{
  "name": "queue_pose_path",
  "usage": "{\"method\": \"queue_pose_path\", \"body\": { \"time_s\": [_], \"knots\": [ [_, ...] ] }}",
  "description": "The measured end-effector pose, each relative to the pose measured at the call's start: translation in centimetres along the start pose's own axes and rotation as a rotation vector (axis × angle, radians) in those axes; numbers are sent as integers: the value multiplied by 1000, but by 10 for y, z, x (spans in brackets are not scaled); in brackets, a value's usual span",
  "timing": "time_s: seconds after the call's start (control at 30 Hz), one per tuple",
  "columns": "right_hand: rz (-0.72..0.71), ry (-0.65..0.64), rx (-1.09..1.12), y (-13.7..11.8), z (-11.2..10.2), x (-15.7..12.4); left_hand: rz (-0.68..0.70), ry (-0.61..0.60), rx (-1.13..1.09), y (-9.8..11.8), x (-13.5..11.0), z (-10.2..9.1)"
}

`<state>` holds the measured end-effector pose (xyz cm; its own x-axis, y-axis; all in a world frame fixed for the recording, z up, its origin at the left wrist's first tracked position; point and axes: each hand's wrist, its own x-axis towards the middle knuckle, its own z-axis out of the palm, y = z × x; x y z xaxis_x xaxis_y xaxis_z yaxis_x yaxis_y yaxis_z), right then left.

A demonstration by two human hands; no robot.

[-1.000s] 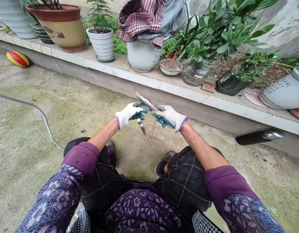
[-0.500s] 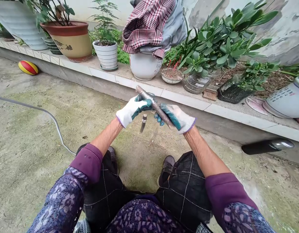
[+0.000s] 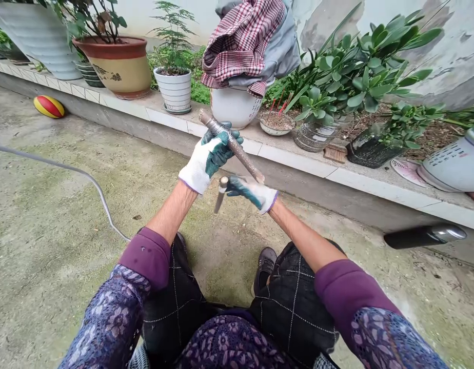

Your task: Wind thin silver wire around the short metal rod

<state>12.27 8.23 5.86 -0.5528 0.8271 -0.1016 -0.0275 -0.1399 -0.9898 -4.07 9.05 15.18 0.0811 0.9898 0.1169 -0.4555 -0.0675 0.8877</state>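
My left hand (image 3: 212, 154), in a white glove with a green coated palm, is closed around a brown wooden stick (image 3: 242, 156) held slanted. Shiny thin wire (image 3: 217, 126) is wound round the stick's upper part. Below it a second, shorter stick (image 3: 220, 195) hangs upright above the ground; what holds it up I cannot make out. My right hand (image 3: 250, 192), gloved alike, is under the long stick's lower end. Its fingers reach out towards the short stick's pale top, right beside it; whether they touch it is unclear.
A tiled ledge (image 3: 229, 139) runs across in front, bearing potted plants, a white pot (image 3: 231, 108) topped with clothes, and a small brush (image 3: 334, 153). A black bottle (image 3: 410, 237) is at right. A grey hose (image 3: 86, 177) and a red-yellow ball (image 3: 49, 106) lie at left.
My right hand has let go of the long stick and moved down and left to the hanging short stick. My left hand has raised the long stick slightly leftward, its fingers now wrapped round it.
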Motion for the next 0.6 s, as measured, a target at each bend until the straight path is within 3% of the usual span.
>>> {"method": "queue_pose_path", "body": {
  "time_s": [0.13,0.3,0.47,0.6],
  "knots": [
    [-47,-271,-2,-2,31,-7,77,-19,22,-1,3,-4],
    [-93,-355,-119,-17,47,-20,149,-35,286,-7,2,-3],
    [23,-224,-55,-24,42,-37,143,-57,646,-15,2,-13],
    [118,-89,34,-17,16,-52,111,-107,849,-17,2,-40]
  ]
}}
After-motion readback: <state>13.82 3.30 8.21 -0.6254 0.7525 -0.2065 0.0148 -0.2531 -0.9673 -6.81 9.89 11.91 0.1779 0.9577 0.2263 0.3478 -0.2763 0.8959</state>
